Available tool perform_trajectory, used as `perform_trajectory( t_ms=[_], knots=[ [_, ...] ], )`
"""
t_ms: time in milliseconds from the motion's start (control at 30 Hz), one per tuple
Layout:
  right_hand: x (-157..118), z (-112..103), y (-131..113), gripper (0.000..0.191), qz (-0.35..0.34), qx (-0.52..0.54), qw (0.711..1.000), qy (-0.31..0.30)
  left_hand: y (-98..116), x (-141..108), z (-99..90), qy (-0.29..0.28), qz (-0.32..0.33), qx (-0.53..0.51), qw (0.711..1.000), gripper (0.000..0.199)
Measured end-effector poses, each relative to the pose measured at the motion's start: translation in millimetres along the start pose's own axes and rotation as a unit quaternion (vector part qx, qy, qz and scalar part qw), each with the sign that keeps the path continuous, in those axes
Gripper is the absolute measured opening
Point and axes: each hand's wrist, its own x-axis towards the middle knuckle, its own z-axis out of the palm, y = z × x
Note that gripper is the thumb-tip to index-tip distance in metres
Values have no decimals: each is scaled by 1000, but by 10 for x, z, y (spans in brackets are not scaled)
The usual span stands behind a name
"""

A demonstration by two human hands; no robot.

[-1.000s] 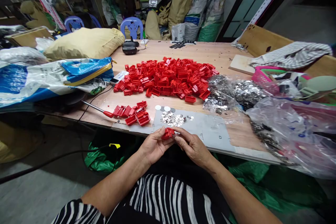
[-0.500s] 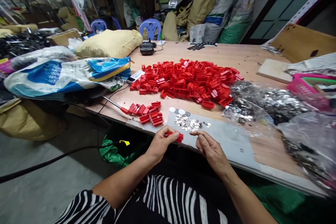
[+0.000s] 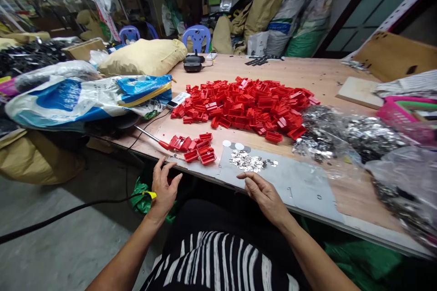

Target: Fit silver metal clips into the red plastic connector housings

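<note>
My left hand is at the table's front edge with its fingers spread, and nothing shows in its grasp. My right hand hovers over the near edge of the grey sheet, its thumb and forefinger brought together; anything between them is too small to make out. Small silver metal pieces lie in a loose pile just beyond it. Several red plastic housings form a small group left of the sheet. Behind them spreads a large heap of red housings.
Clear bags of metal parts and a pink basket are at the right. A screwdriver lies near the small red group. At the left are a blue-white sack and a black cable.
My left hand has moved left and opened, and the red housing it held is out of its fingers. My right hand has shifted slightly left.
</note>
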Motion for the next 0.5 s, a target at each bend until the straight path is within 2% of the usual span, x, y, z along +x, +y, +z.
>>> perform_trajectory(
  t_ms=[67, 167, 267, 367, 433, 500],
  knots=[
    [12, -42, -8, 36, -7, -46, 999, 13, 99, -13, 75, -22, 16, -17, 999, 29],
    [94, -244, 1, 33, -19, -157, 984, 80, 328, -44, 179, -73, 43, -62, 994, 29],
    [266, -557, 39, 32, -24, -254, 952, 170, 571, -87, 267, -111, 67, -106, 986, 30],
    [497, -854, 92, 34, -26, -354, 907, 225, 781, -131, 353, -140, 92, -146, 975, 31],
    [655, -996, 131, 38, -4, -419, 879, 228, 895, -161, 409, -157, 100, -172, 967, 32],
    [798, -1092, 169, 38, 5, -436, 869, 233, 985, -187, 458, -172, 103, -195, 960, 32]
  ],
)
